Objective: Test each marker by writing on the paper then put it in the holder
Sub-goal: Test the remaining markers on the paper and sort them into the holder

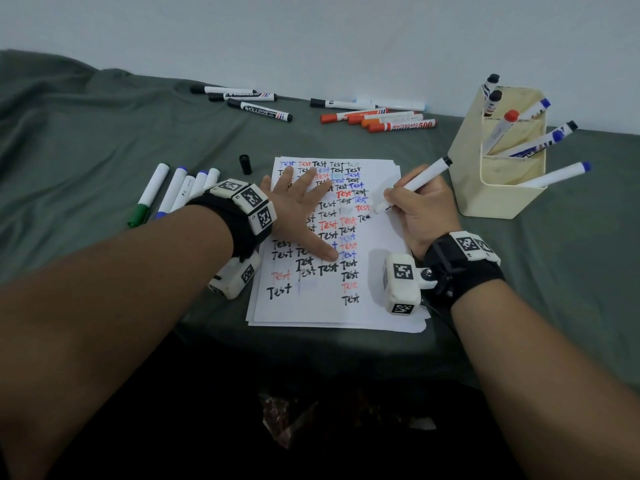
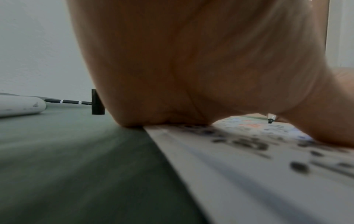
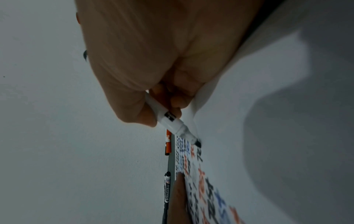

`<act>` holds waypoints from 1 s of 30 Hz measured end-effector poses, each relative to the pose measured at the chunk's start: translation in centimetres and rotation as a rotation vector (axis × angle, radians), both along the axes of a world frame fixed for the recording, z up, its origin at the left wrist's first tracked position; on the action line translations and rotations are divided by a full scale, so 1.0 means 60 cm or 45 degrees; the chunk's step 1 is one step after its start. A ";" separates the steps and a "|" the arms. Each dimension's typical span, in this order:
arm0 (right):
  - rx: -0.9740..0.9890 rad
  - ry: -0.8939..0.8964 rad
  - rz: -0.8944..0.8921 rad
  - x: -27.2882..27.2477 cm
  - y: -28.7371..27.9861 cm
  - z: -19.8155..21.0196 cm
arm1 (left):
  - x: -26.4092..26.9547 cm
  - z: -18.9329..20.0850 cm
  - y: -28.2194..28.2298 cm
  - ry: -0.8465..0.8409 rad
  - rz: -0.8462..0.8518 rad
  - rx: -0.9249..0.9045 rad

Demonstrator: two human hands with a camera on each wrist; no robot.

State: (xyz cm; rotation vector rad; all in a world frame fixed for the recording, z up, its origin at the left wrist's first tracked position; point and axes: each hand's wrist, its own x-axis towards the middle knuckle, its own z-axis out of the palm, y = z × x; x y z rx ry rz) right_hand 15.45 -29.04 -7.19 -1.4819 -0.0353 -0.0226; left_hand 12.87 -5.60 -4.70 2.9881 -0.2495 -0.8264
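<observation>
A stack of white paper (image 1: 381,299) covered with "Test" in black, red and blue lies mid-table. My left hand (image 1: 298,206) rests flat on it, fingers spread. My right hand (image 1: 420,206) grips a white marker (image 1: 415,183) with a black tip, uncapped; its tip (image 3: 198,143) touches the paper (image 3: 229,121) beside a half-written black word. The marker's black cap (image 1: 245,164) stands left of the paper, also seen as the black cap (image 2: 97,101). A cream holder (image 1: 502,188) at the right holds several markers.
Green cloth (image 1: 104,140) covers the table. Black markers (image 1: 256,105) and orange markers (image 1: 381,119) lie at the back by the wall. Several white markers with blue and green caps (image 1: 166,192) lie left of my left wrist. One blue-ended marker (image 1: 557,174) leans out of the holder.
</observation>
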 end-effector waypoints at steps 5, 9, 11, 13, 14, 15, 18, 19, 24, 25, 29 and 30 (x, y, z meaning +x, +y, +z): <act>0.032 0.003 -0.002 -0.001 0.000 0.001 | -0.001 0.001 0.001 0.002 0.000 -0.008; 0.090 0.003 -0.050 0.000 0.000 0.001 | -0.002 0.003 -0.001 0.002 0.002 -0.012; 0.081 0.013 -0.026 0.000 0.000 0.001 | -0.002 0.005 -0.001 0.008 0.004 -0.014; 0.065 0.025 -0.008 0.000 0.000 0.001 | -0.003 0.006 -0.001 0.013 0.007 -0.010; 0.069 0.030 -0.007 0.001 0.000 0.002 | -0.003 0.007 -0.001 0.013 0.007 -0.008; 0.080 0.033 -0.009 0.001 0.000 0.002 | -0.003 0.007 -0.002 0.013 0.007 -0.006; 0.103 0.022 -0.013 0.002 -0.001 0.000 | -0.003 0.007 -0.002 0.017 0.007 -0.003; 0.093 0.014 -0.012 0.002 -0.001 -0.001 | -0.003 0.007 -0.002 0.018 0.007 -0.004; 0.125 -0.001 -0.076 0.005 -0.001 -0.002 | -0.003 0.008 -0.002 0.021 0.002 -0.004; 0.144 -0.004 -0.077 0.006 -0.002 -0.003 | -0.003 0.007 -0.002 0.021 0.002 -0.004; 0.237 -0.021 -0.033 0.007 -0.001 -0.003 | -0.002 0.006 -0.001 0.015 -0.002 0.004; 0.258 -0.019 -0.020 0.008 -0.001 -0.004 | -0.002 0.005 -0.001 0.012 -0.004 0.004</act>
